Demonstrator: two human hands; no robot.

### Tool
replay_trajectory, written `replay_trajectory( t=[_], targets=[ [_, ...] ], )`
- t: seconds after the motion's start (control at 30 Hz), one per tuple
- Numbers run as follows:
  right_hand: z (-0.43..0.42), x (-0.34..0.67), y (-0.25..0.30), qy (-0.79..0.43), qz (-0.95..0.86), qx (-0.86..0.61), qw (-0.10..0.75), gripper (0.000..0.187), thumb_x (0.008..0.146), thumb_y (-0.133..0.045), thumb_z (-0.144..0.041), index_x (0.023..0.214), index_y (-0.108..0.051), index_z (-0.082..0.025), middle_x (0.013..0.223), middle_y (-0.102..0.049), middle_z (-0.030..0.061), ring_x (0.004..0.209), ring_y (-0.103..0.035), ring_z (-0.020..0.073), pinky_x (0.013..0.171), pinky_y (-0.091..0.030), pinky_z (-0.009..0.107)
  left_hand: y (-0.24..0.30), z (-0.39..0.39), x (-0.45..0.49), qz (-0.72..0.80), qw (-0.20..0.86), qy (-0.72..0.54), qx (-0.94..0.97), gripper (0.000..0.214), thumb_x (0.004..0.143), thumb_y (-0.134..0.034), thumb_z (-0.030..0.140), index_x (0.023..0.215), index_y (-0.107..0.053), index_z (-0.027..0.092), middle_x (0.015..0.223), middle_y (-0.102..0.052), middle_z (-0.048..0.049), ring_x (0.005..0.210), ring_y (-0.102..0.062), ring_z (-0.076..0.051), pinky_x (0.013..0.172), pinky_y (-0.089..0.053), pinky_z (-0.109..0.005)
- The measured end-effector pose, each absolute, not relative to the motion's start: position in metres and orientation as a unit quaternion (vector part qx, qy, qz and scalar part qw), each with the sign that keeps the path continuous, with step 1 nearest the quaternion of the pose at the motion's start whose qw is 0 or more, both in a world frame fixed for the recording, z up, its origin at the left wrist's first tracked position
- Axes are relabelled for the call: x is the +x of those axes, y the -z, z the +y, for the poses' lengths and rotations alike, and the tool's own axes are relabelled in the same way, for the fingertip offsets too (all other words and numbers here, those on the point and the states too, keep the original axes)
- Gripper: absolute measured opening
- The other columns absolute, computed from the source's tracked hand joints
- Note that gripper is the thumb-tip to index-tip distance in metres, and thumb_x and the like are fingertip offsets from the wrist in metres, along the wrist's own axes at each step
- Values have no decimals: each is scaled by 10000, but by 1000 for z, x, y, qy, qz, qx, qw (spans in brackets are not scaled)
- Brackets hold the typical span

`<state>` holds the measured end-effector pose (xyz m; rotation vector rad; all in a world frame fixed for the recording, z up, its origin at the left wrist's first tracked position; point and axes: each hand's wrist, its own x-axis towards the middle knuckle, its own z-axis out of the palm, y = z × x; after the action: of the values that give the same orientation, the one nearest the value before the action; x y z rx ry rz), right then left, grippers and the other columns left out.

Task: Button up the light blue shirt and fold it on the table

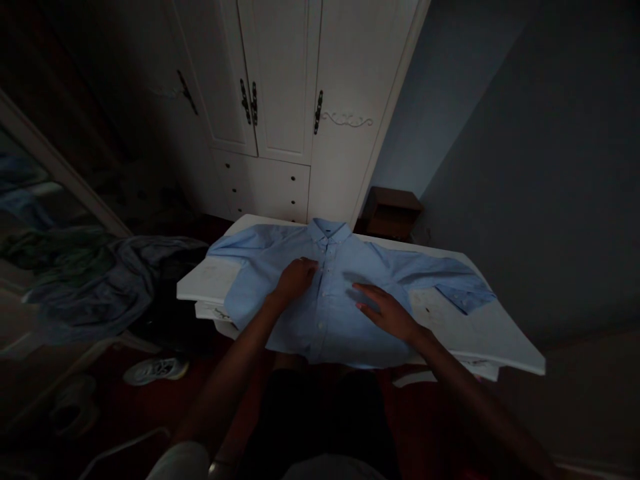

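A light blue button-up shirt (pixel 330 293) lies face up on a white board (pixel 480 333), collar towards the wardrobe and sleeves spread to both sides. My left hand (pixel 296 279) rests on the shirt's chest just left of the button line, its fingers curled down onto the cloth. My right hand (pixel 385 308) lies flat on the shirt's right half, fingers stretched out and pointing left. Neither hand lifts any cloth.
A white wardrobe (pixel 280 100) with dark handles stands behind the board. A brown wooden stand (pixel 393 212) sits at its right. Crumpled bluish clothes (pixel 95 280) lie at the left, with a pale shoe (pixel 155 370) on the red floor. A blue wall is to the right.
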<state>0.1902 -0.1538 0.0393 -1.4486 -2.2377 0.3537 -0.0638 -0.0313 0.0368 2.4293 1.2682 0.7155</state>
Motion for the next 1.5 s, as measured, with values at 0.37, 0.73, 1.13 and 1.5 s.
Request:
replay_trajectory(
  t=[0.37, 0.73, 1.13, 1.5],
  targets=[
    [-17, 151, -35, -59, -897, -421, 120, 673, 789, -415, 31, 1428, -445, -176, 1276, -624, 124, 1178, -568, 210, 1024, -420, 414, -15, 34, -42, 369, 237, -188, 879, 136, 666, -707, 137, 724, -756, 250, 852, -742, -43, 888, -683, -206, 877, -495, -299],
    [1, 153, -47, -86, -922, -378, 9, 411, 793, -530, -59, 1137, -685, -223, 993, -665, 74, 1034, -538, 233, 923, -353, 411, -14, 40, -49, 325, 283, -186, 883, 177, 715, -633, 138, 730, -764, 256, 822, -724, -39, 834, -665, -177, 847, -482, -279],
    [9, 158, -55, -33, -956, -288, 47, 165, 857, -603, -117, 890, -727, -221, 911, -674, 44, 975, -515, 211, 879, -317, 373, -14, 44, -50, 294, 285, -140, 901, 149, 712, -629, 83, 737, -715, 202, 809, -717, -21, 822, -653, -171, 812, -461, -251],
    [3, 167, -25, 82, -957, -228, 158, 242, 991, -455, -210, 891, -675, -201, 850, -661, 44, 833, -549, 172, 781, -396, 319, -17, 33, -44, 376, 241, -123, 886, 167, 812, -549, 127, 887, -687, 183, 938, -711, -36, 910, -637, -172, 850, -462, -257]
  ],
)
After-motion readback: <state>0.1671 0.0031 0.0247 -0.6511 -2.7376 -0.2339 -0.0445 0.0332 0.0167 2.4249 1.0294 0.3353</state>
